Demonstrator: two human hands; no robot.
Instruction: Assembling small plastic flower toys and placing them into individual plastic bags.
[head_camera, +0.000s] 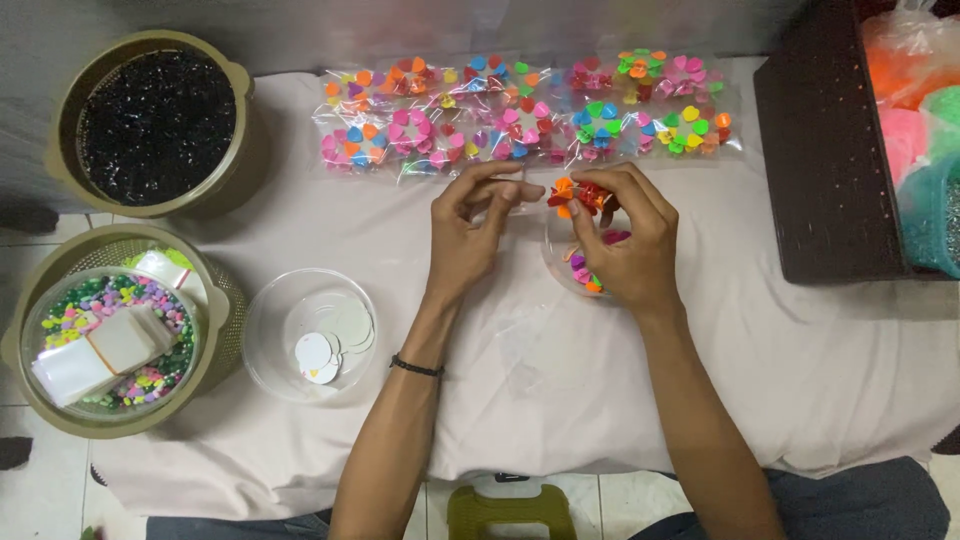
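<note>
Looking down from head height, two bare forearms reach across a table draped in a pale cloth (560, 380). The right hand (625, 245) pinches a small cluster of heart-shaped clips (578, 195) in red and orange between thumb and fingertips, holding it just above a small clear dish (585, 275) that contains a few more coloured clips. The left hand (470, 225) is just beside it, its fingers curled and its thumb and forefinger drawn together close to the cluster; whether they grip anything cannot be told. A thin black band circles the left wrist.

Beyond the hands, along the far edge of the cloth, lies a row of clear packets (520, 115), each filled with heart clips in pink, orange, blue, green and yellow. To the left of the arms sits a clear round bowl (290, 300) holding a few white paper discs. Further left, an olive basket (215, 300) holds a container of mixed coloured clips with a stack of small clear bags on top. Above it, a second olive tub (150, 120) is filled with dark, glittering pieces. At the far right stands a dark brown crate (825, 150) with bags of orange, pink and green material.
</note>
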